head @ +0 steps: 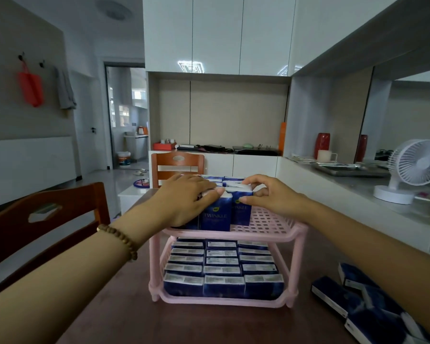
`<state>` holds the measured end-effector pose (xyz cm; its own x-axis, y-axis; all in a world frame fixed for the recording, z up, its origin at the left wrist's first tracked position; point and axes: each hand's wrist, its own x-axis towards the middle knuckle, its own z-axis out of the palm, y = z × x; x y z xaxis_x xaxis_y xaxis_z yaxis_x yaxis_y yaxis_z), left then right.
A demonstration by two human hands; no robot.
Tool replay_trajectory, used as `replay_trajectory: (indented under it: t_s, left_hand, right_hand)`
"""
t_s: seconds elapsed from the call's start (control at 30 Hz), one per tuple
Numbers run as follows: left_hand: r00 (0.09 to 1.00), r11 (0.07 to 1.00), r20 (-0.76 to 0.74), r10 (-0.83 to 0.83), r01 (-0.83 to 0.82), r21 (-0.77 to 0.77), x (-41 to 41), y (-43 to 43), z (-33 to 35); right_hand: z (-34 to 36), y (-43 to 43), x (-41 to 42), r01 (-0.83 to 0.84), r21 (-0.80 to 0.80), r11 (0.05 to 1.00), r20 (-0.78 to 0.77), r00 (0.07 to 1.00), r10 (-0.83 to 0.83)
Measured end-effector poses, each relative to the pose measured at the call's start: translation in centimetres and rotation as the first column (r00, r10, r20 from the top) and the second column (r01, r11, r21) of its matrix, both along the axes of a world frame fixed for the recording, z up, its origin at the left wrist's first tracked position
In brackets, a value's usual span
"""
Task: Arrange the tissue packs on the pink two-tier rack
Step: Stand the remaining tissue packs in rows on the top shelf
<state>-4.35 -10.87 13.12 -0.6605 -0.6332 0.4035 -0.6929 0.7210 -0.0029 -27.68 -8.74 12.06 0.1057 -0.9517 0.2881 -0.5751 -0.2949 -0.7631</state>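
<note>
- Step in hand, as I judge it: filling the upper tier of the pink rack (pixel 233 235), at centre frame, with packs stood on end
- The lower tier (pixel 221 269) already looks full, with tissue packs lying in three columns
- The upright packs (pixel 215 218) sit at the left and back of the upper tier; its bare lattice (pixel 266 219) shows to the right
- The left hand (pixel 186 199) lies over the tops of the left packs, fingers loosely extended and pressing down, gripping nothing that I can see
- The right hand (pixel 271 197) pinches the top of the front right pack (pixel 241 212) between thumb and fingertips, seating it against its neighbour
- Next move probably calls for letting go, reaching to the loose packs (pixel 353 299) on the table (pixel 184 324) at lower right, and standing one on the bare lattice
- The standing row may tip as the steadying hand lifts off
- Around: a wooden chair (pixel 47 219) at left, a second chair (pixel 176 162) beyond the rack, a white fan (pixel 417 167) on the counter at right; none blocks the reach
</note>
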Motion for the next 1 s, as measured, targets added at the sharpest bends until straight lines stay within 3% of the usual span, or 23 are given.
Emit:
replay_trajectory:
  t_s: [0.23,0.6,0.83,1.0]
  left_hand:
    - [0.999,0.998,-0.037,0.017,-0.015,0.058,0.0,0.5,0.2]
    - [0.998,0.999,-0.050,0.038,-0.038,-0.006,0.1,2.9,0.9]
    - [0.991,0.983,-0.041,-0.126,0.119,-0.139,-3.7,7.8,0.5]
    - [0.942,0.938,-0.075,-0.326,0.312,-0.152,-8.2,11.2,-1.9]
  right_hand:
    - [-0.2,0.0,0.0,0.015,-0.026,1.000,-0.050,0.999,-0.017]
    - [1.0,2.5,-0.8,0.070,-0.152,0.986,-0.176,0.980,-0.097]
    - [1.1,11.5,-5.0,0.104,-0.254,0.962,-0.284,0.942,-0.177]
    - [-2.7,19.2,-9.8,0.211,-0.133,0.968,-0.370,0.896,-0.246]
